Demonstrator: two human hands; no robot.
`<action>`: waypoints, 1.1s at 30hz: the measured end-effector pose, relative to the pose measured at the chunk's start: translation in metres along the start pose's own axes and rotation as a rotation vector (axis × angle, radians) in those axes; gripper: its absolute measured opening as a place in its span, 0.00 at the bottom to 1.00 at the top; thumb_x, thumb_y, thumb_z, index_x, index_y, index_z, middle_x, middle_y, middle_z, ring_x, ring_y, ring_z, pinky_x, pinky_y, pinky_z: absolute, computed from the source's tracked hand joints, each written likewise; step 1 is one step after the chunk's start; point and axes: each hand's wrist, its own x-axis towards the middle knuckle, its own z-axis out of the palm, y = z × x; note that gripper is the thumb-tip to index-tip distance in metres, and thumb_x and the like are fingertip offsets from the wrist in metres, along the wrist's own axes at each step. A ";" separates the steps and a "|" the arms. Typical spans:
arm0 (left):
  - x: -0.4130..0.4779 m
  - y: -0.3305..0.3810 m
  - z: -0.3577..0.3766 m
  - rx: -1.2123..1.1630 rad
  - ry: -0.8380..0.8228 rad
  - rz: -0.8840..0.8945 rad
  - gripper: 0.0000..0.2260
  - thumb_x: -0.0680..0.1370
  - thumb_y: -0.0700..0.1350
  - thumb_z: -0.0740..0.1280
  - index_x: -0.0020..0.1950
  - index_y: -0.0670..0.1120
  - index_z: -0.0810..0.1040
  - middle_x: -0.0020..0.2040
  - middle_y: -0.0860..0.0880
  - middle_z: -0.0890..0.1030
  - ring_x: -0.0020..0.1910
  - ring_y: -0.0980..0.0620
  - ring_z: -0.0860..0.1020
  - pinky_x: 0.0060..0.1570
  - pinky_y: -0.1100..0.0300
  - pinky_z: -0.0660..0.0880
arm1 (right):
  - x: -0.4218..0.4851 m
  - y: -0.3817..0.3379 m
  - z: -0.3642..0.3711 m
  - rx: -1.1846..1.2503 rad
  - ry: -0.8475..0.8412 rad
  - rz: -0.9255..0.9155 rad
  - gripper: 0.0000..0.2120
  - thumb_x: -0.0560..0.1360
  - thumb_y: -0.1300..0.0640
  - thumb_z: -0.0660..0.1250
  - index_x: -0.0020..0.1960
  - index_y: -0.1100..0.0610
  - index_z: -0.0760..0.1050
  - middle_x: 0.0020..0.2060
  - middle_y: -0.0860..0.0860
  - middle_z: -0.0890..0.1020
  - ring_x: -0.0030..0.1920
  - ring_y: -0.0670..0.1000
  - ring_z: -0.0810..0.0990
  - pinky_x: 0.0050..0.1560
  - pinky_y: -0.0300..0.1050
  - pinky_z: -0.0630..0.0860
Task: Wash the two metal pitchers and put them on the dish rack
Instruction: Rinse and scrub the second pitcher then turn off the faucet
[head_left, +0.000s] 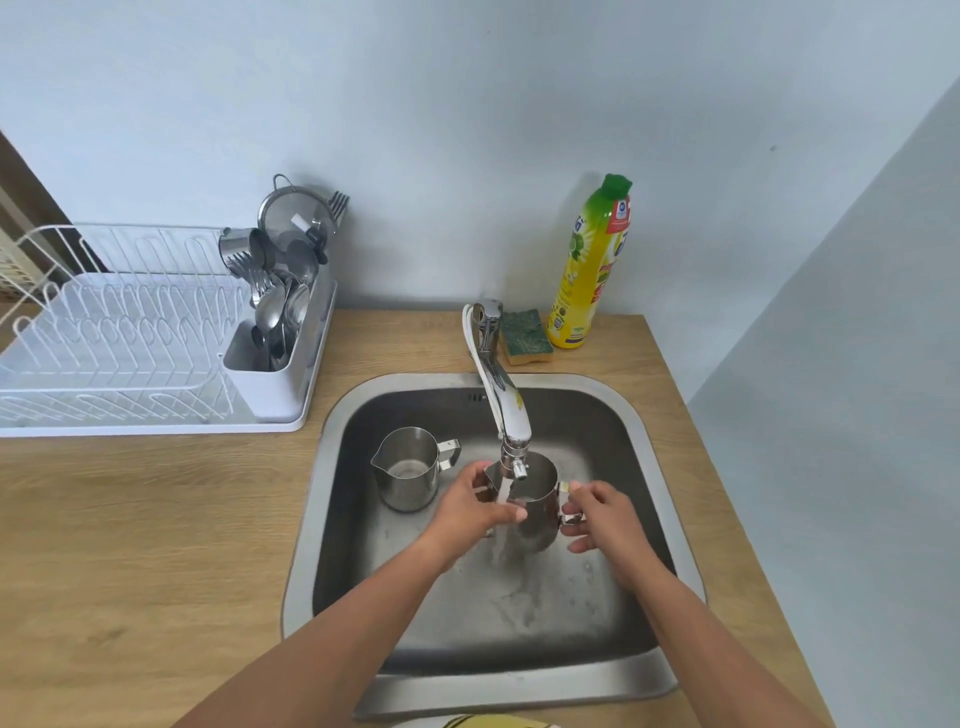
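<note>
**While water runs, a rinse**

As the tap (501, 395) runs, we curl our left hand (478, 506) round one pitcher (535, 514) in the sink (670, 452), our right hand (602, 517) pinching its handle (570, 518). The second pitcher (408, 467) stands beside; the dish rack (119, 332) lies beyond.

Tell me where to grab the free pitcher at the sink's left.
Probably its handle, from the right: the left pitcher stands upright, handle sticking out rightward, spout pointing left, so the loop is open for fingers. First free the right hand from the pitcher under the tap.
</note>
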 end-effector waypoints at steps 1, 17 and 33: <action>0.002 0.000 0.001 0.019 0.019 0.014 0.33 0.59 0.45 0.82 0.61 0.53 0.75 0.57 0.48 0.83 0.56 0.49 0.82 0.57 0.49 0.79 | -0.001 0.000 -0.001 0.015 0.009 -0.017 0.10 0.80 0.54 0.62 0.50 0.61 0.76 0.45 0.58 0.81 0.39 0.56 0.81 0.35 0.49 0.80; 0.016 0.018 0.020 0.184 -0.005 0.175 0.34 0.58 0.56 0.81 0.62 0.56 0.75 0.54 0.51 0.84 0.56 0.51 0.81 0.61 0.45 0.76 | -0.001 0.007 -0.017 0.147 0.173 -0.103 0.09 0.81 0.54 0.61 0.51 0.58 0.76 0.49 0.56 0.83 0.46 0.59 0.85 0.38 0.50 0.83; -0.031 -0.008 -0.018 0.119 0.145 0.149 0.31 0.64 0.33 0.79 0.57 0.57 0.70 0.55 0.56 0.80 0.56 0.62 0.78 0.51 0.70 0.72 | 0.002 0.021 0.033 0.069 -0.056 -0.093 0.09 0.81 0.60 0.58 0.43 0.56 0.72 0.47 0.56 0.78 0.48 0.54 0.78 0.43 0.48 0.83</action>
